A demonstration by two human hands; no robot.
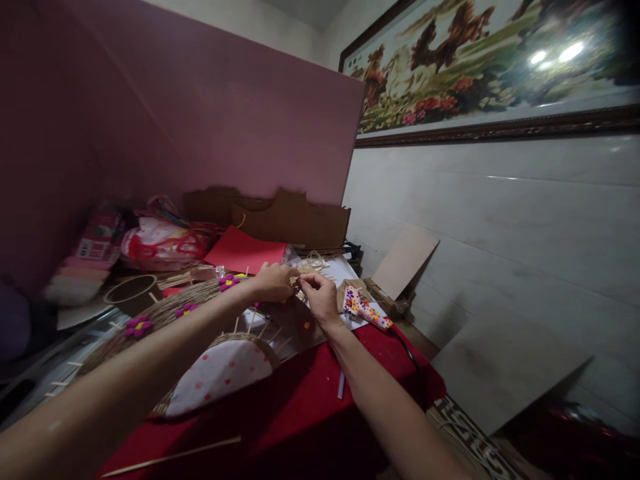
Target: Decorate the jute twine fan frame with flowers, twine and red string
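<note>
My left hand (276, 281) reaches over a twine-covered band (170, 308), its fingers closed around a small pale-yellow piece (294, 281) too tiny to identify. Close beside it, my right hand (323, 299) is pinched at the fingertips; whatever lies between them is hidden. Purple felt flowers (138, 326) with yellow centres decorate the band. Below my left forearm stands a half-round piece covered in white dotted fabric (220, 377), with a twine edge and thin sticks rising from it. A flower-patterned glue gun (367, 309) lies to the right of my right hand.
Red cloth (300, 407) covers the table front, with a wooden stick (173, 457) and a glue stick (341, 385) on it. Behind are red paper (245, 250), torn cardboard (290, 220), a plastic bag (163, 241) and a cardboard ring (131, 291). Boards lean against the right wall.
</note>
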